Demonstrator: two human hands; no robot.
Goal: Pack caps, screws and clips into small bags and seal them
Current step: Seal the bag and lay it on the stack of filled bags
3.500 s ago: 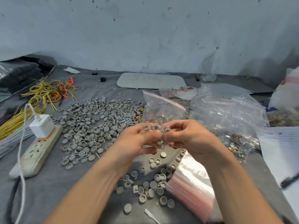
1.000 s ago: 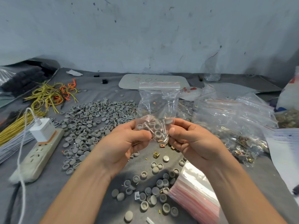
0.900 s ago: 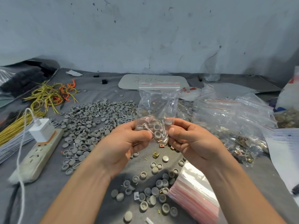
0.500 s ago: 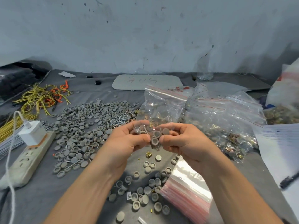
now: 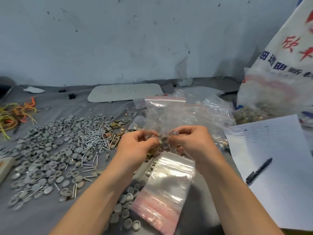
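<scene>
Both hands hold a small clear zip bag (image 5: pixel 165 114) upright above the table, its red-striped top pointing up. My left hand (image 5: pixel 137 148) pinches the bag's lower left part. My right hand (image 5: pixel 191 141) pinches the lower right part. Grey caps and other small parts show through the plastic between my fingers. A wide spread of loose grey caps (image 5: pixel 50 150) lies to the left. Silver screws (image 5: pixel 94 143) lie beside brass clips (image 5: pixel 115 124). A stack of empty zip bags (image 5: pixel 166 187) lies under my wrists.
A heap of filled clear bags (image 5: pixel 211 112) lies behind my hands. White paper (image 5: pixel 279 167) with a black pen (image 5: pixel 258 170) lies on the right. A large printed sack (image 5: pixel 279 78) stands at the far right, yellow and orange wires (image 5: pixel 13 114) at the far left.
The view has swung to the right, so the power strip has nearly left the frame. The bag, tilted back half a second ago, stands upright between my hands again.
</scene>
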